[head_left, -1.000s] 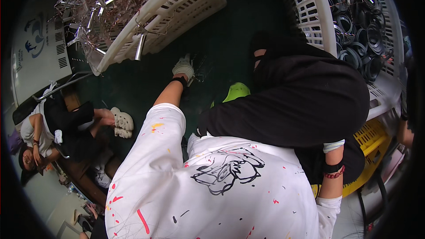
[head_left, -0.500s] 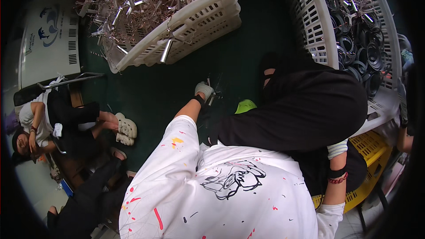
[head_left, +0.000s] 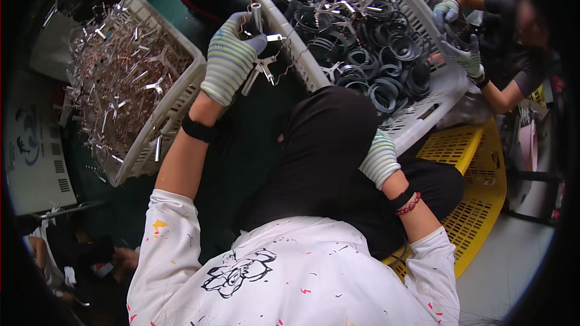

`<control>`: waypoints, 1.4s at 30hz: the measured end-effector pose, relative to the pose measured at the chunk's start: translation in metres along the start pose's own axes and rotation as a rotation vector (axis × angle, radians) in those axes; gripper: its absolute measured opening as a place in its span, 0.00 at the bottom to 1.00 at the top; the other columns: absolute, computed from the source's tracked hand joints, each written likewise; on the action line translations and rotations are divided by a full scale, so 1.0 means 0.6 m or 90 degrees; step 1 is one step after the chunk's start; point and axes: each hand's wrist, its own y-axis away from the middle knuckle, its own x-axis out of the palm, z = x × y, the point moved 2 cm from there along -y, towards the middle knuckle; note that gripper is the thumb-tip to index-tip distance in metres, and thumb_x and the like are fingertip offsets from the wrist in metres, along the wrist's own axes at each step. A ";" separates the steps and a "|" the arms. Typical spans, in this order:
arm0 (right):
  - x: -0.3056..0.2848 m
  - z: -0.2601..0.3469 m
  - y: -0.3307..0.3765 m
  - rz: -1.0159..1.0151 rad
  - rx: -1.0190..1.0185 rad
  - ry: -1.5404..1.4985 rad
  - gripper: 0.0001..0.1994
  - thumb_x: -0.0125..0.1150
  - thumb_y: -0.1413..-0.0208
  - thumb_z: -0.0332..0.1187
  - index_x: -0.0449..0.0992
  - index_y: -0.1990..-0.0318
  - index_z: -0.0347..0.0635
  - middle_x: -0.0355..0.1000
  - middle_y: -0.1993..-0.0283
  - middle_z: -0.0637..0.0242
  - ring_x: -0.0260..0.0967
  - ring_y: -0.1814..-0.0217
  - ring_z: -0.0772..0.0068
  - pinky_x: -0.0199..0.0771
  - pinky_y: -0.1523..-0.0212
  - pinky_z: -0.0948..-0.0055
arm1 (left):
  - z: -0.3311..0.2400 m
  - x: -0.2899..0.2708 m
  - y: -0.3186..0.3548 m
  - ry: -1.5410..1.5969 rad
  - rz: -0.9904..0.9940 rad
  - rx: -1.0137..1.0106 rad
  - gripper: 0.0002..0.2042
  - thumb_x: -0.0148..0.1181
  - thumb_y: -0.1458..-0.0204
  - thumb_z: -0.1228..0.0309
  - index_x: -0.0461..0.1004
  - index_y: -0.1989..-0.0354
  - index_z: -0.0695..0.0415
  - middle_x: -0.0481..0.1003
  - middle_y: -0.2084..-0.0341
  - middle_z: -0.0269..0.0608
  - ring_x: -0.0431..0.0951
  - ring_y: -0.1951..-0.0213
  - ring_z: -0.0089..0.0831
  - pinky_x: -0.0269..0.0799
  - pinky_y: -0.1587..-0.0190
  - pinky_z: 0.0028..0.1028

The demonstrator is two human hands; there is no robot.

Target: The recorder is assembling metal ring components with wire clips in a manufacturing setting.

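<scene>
My left hand (head_left: pixel 229 63), in a green-and-white striped knit glove, is raised between two white crates. Its fingers close round a silver metal bracket with tube-like ends and thin wire (head_left: pixel 264 69), part of which is hidden by the glove. My right hand (head_left: pixel 382 160), gloved alike, rests beside my bent leg (head_left: pixel 326 139), near the corner of the right crate. The fingers of that hand are mostly hidden, so I cannot make out whether they hold anything.
The left white crate (head_left: pixel 175 93) is heaped with metal brackets and copper wire (head_left: pixel 130 72). Dark rings (head_left: pixel 386 54) and some brackets fill the right white crate (head_left: pixel 296 54). A yellow crate (head_left: pixel 471 217) stands at my right. Across the right crate, a co-worker's gloved hands (head_left: pixel 465 57) handle a ring.
My left hand has come up from the floor with the metal bracket. My view has swung right, so the crates sit further left. My right hand stays low beside my leg.
</scene>
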 end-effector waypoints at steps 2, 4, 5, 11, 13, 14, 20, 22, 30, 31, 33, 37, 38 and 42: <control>-0.018 0.015 -0.003 0.071 0.037 0.004 0.11 0.64 0.50 0.34 0.79 0.61 0.39 0.78 0.60 0.49 0.78 0.57 0.47 0.78 0.55 0.55 | -0.053 0.048 -0.097 -0.081 0.069 -0.030 0.27 0.71 0.53 0.68 0.74 0.42 0.60 0.80 0.56 0.45 0.81 0.57 0.33 0.77 0.52 0.28; -0.018 0.035 -0.010 0.065 0.010 -0.005 0.11 0.64 0.50 0.35 0.80 0.62 0.40 0.78 0.62 0.49 0.78 0.58 0.47 0.78 0.56 0.56 | -0.010 0.071 -0.184 -0.069 0.059 0.129 0.34 0.72 0.51 0.66 0.67 0.34 0.59 0.78 0.49 0.50 0.78 0.48 0.37 0.72 0.44 0.30; -0.013 0.018 -0.003 0.059 0.028 -0.004 0.11 0.64 0.50 0.35 0.80 0.62 0.40 0.78 0.62 0.49 0.78 0.58 0.47 0.78 0.56 0.56 | -0.034 0.102 -0.190 -0.075 0.062 0.047 0.37 0.71 0.48 0.63 0.62 0.30 0.58 0.76 0.46 0.53 0.75 0.42 0.40 0.68 0.39 0.31; -0.018 0.008 -0.001 0.015 0.018 0.008 0.11 0.66 0.49 0.39 0.80 0.64 0.40 0.79 0.65 0.51 0.78 0.61 0.47 0.78 0.59 0.55 | -0.067 -0.041 -0.045 -0.404 0.082 0.214 0.22 0.62 0.41 0.64 0.72 0.38 0.55 0.78 0.49 0.45 0.77 0.46 0.35 0.73 0.45 0.31; -0.002 -0.017 0.006 0.019 0.029 0.030 0.12 0.67 0.49 0.39 0.81 0.63 0.40 0.79 0.64 0.51 0.79 0.60 0.47 0.78 0.57 0.55 | -0.052 -0.121 0.017 -0.579 0.047 0.256 0.17 0.62 0.42 0.64 0.78 0.47 0.57 0.79 0.50 0.49 0.79 0.49 0.47 0.74 0.47 0.39; 0.010 -0.024 0.007 0.003 0.020 0.041 0.13 0.68 0.50 0.39 0.81 0.62 0.40 0.79 0.63 0.51 0.79 0.59 0.48 0.78 0.57 0.56 | -0.065 -0.170 0.054 -0.643 0.032 0.155 0.15 0.61 0.41 0.64 0.79 0.50 0.58 0.79 0.53 0.50 0.79 0.51 0.48 0.74 0.47 0.39; -0.013 0.001 0.000 0.020 0.028 0.024 0.11 0.68 0.50 0.37 0.81 0.62 0.40 0.79 0.65 0.51 0.79 0.60 0.48 0.79 0.57 0.56 | -0.076 -0.321 0.217 -1.022 0.108 -0.399 0.31 0.44 0.37 0.41 0.81 0.55 0.57 0.81 0.62 0.58 0.80 0.54 0.54 0.74 0.50 0.46; -0.018 0.004 0.004 0.038 0.050 0.014 0.11 0.67 0.49 0.37 0.81 0.62 0.40 0.79 0.65 0.51 0.80 0.60 0.48 0.79 0.57 0.55 | -0.040 -0.312 0.223 -1.011 0.158 -0.413 0.33 0.45 0.39 0.38 0.81 0.54 0.59 0.80 0.61 0.59 0.80 0.53 0.54 0.74 0.50 0.46; -0.030 -0.003 -0.012 0.064 -0.010 -0.216 0.28 0.66 0.43 0.49 0.75 0.42 0.38 0.78 0.50 0.49 0.76 0.46 0.49 0.74 0.45 0.61 | 0.169 -0.480 0.296 -0.662 0.089 -0.536 0.15 0.58 0.44 0.65 0.76 0.56 0.65 0.77 0.79 0.49 0.80 0.79 0.42 0.75 0.77 0.41; -0.035 -0.045 0.001 0.063 0.043 -0.335 0.27 0.64 0.40 0.49 0.74 0.41 0.38 0.79 0.50 0.51 0.76 0.45 0.53 0.74 0.44 0.63 | 0.131 -0.426 0.270 -0.548 0.111 -0.544 0.14 0.61 0.43 0.62 0.76 0.58 0.62 0.73 0.83 0.37 0.73 0.85 0.30 0.69 0.83 0.35; -0.071 -0.107 0.007 0.023 0.118 -0.471 0.26 0.61 0.36 0.48 0.73 0.39 0.38 0.79 0.48 0.55 0.76 0.44 0.60 0.73 0.43 0.66 | 0.005 -0.356 0.247 -0.305 0.134 -0.565 0.09 0.60 0.39 0.62 0.74 0.66 0.55 0.67 0.85 0.27 0.63 0.88 0.18 0.57 0.87 0.23; -0.156 -0.198 -0.041 -0.017 0.261 -0.291 0.26 0.60 0.37 0.48 0.73 0.38 0.39 0.77 0.43 0.53 0.75 0.41 0.55 0.72 0.40 0.64 | -0.157 -0.294 0.213 -0.263 0.178 -0.389 0.11 0.61 0.39 0.63 0.74 0.67 0.58 0.69 0.85 0.29 0.67 0.86 0.20 0.63 0.82 0.22; -0.156 -0.220 -0.059 -0.008 0.238 -0.186 0.27 0.60 0.38 0.49 0.73 0.38 0.40 0.75 0.41 0.52 0.73 0.39 0.51 0.71 0.39 0.60 | -0.187 -0.264 0.193 -0.252 0.181 -0.388 0.11 0.61 0.39 0.63 0.74 0.67 0.58 0.70 0.84 0.31 0.69 0.84 0.20 0.65 0.80 0.23; -0.073 -0.219 -0.144 0.296 0.198 -0.106 0.29 0.63 0.42 0.48 0.73 0.37 0.44 0.73 0.37 0.53 0.72 0.36 0.52 0.71 0.38 0.58 | -0.207 -0.156 0.107 -0.015 0.255 -0.185 0.11 0.61 0.40 0.65 0.78 0.57 0.61 0.77 0.72 0.37 0.78 0.68 0.25 0.73 0.62 0.27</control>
